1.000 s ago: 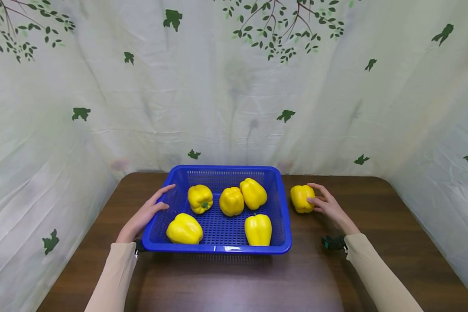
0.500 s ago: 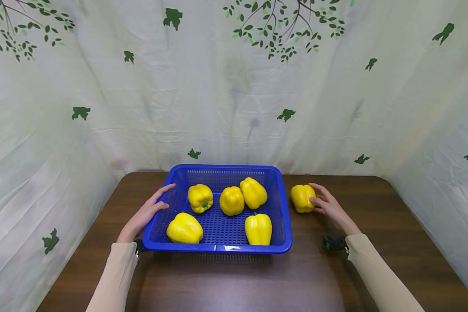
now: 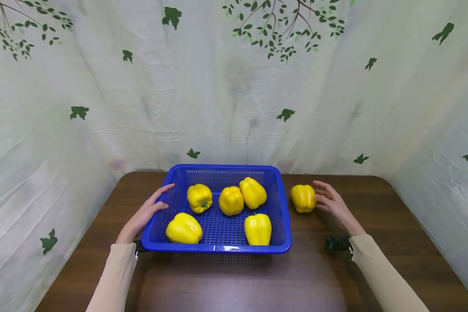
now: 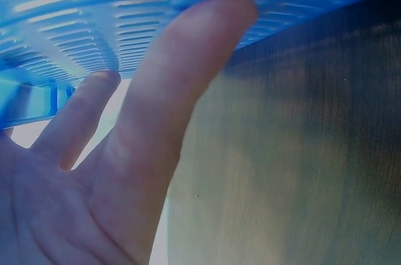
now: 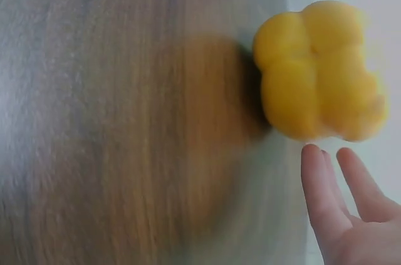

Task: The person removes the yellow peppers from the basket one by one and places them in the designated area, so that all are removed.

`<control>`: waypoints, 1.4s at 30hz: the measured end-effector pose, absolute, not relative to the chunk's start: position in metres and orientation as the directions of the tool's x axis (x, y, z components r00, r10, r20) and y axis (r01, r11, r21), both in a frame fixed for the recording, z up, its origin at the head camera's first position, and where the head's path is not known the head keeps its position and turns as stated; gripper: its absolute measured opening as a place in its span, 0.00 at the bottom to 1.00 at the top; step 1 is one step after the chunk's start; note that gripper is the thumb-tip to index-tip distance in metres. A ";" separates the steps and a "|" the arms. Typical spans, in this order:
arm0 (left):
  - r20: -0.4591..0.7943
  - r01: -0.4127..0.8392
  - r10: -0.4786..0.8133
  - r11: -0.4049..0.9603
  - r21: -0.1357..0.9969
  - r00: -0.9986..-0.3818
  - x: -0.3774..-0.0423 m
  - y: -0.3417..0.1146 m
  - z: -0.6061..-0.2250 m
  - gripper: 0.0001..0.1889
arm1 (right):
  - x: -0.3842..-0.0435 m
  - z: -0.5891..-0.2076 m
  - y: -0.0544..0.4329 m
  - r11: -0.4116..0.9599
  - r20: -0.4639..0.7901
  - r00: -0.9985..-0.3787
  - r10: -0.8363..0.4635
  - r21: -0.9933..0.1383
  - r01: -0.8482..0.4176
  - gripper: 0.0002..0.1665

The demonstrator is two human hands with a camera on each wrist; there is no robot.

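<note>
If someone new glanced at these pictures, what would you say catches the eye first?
Most striking is the bright blue basket at the middle of the dark wooden table, holding five yellow bell peppers. A sixth yellow pepper lies on the table just right of the basket, with the right hand open beside it, fingers apart from it in the right wrist view. The left hand rests with straight fingers against the basket's left wall.

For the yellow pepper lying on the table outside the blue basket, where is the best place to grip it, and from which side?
Probably around its broad lobed body, coming from the right. The pepper lies on the table just right of the basket, so its left side is crowded. The right hand is open beside its free side, fingers not touching.
</note>
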State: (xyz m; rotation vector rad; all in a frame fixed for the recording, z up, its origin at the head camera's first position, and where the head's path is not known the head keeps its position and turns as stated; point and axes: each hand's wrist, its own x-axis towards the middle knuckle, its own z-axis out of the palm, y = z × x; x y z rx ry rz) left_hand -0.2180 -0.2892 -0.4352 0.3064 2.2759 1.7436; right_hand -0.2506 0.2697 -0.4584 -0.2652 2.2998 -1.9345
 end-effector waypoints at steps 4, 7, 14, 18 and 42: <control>-0.077 0.009 0.315 0.262 0.965 -0.946 -0.217 -0.289 -0.435 0.32 | -0.249 -0.453 0.273 0.173 0.039 -0.978 -0.203 -0.982 -0.075 0.32; -0.074 0.013 0.314 0.268 0.963 -0.947 -0.217 -0.289 -0.435 0.32 | -0.247 -0.448 0.275 0.180 0.059 -0.980 -0.189 -0.979 -0.094 0.31; -0.070 0.016 0.315 0.263 0.965 -0.947 -0.218 -0.289 -0.436 0.31 | -0.246 -0.441 0.277 0.177 0.108 -0.977 -0.181 -0.974 -0.141 0.28; -0.068 0.019 0.318 0.261 0.965 -0.946 -0.219 -0.290 -0.437 0.31 | -0.245 -0.437 0.274 0.159 0.113 -0.974 -0.197 -0.977 -0.146 0.27; -0.062 0.024 0.314 0.265 0.964 -0.947 -0.219 -0.289 -0.438 0.32 | -0.231 -0.400 0.216 0.133 0.104 -0.900 -0.423 -0.976 -0.175 0.26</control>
